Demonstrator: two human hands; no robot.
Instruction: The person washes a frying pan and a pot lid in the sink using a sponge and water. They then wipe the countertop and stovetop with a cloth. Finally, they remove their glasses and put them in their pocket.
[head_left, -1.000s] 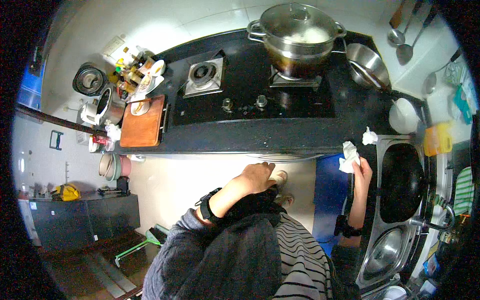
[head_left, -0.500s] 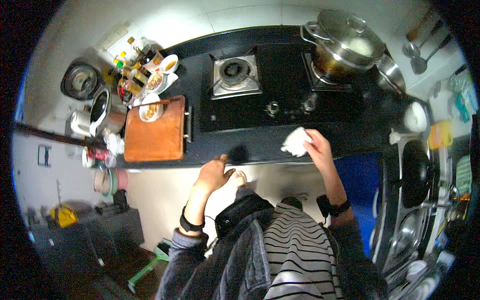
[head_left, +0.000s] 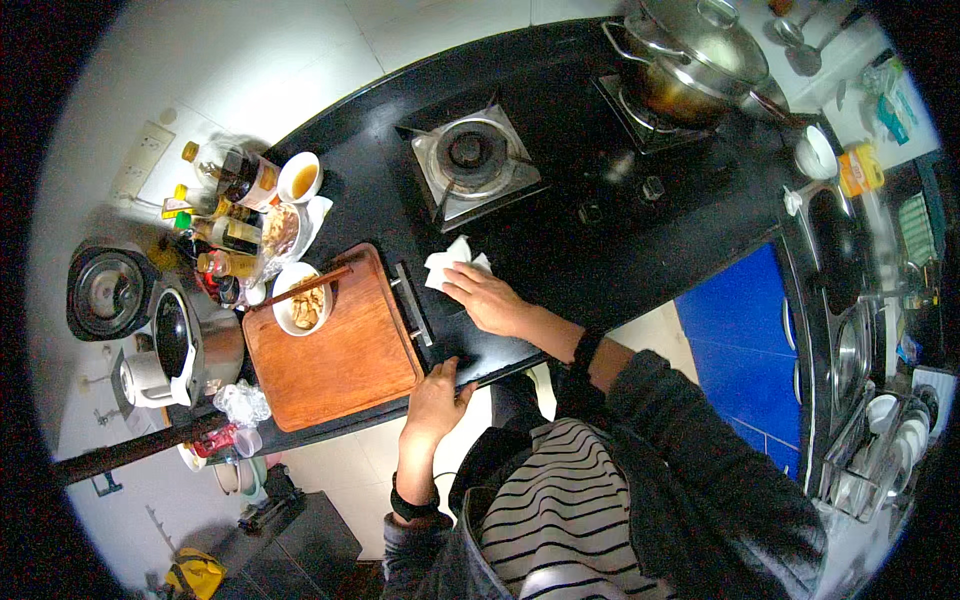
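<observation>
A crumpled white paper towel (head_left: 453, 256) lies against the black countertop, just in front of the left burner. My right hand (head_left: 492, 302) presses it down, fingers over its near side. At the counter's front edge rests my left hand (head_left: 437, 402), thumb apart from the fingers and nothing in it. To its left is a wooden cutting board (head_left: 340, 375). A white bowl (head_left: 303, 300) of chopped pale pieces sits on the board, with brown chopsticks (head_left: 318, 283) laid across it. Between board and paper towel runs a dark metal handle-like bar (head_left: 412, 305).
A gas burner (head_left: 470, 155) stands ahead; a lidded steel pot (head_left: 690, 70) occupies the right one. Bottles (head_left: 225, 235), a bowl of brown liquid (head_left: 300, 177) and a steel pot-like vessel (head_left: 215, 350) crowd the left. Blue cabinets (head_left: 740, 330) and a dish rack (head_left: 880, 460) are rightward.
My right hand has moved left with the paper towel, from above the counter's front edge down onto the surface beside the board. My view has turned and shifted; my left hand stays at the edge.
</observation>
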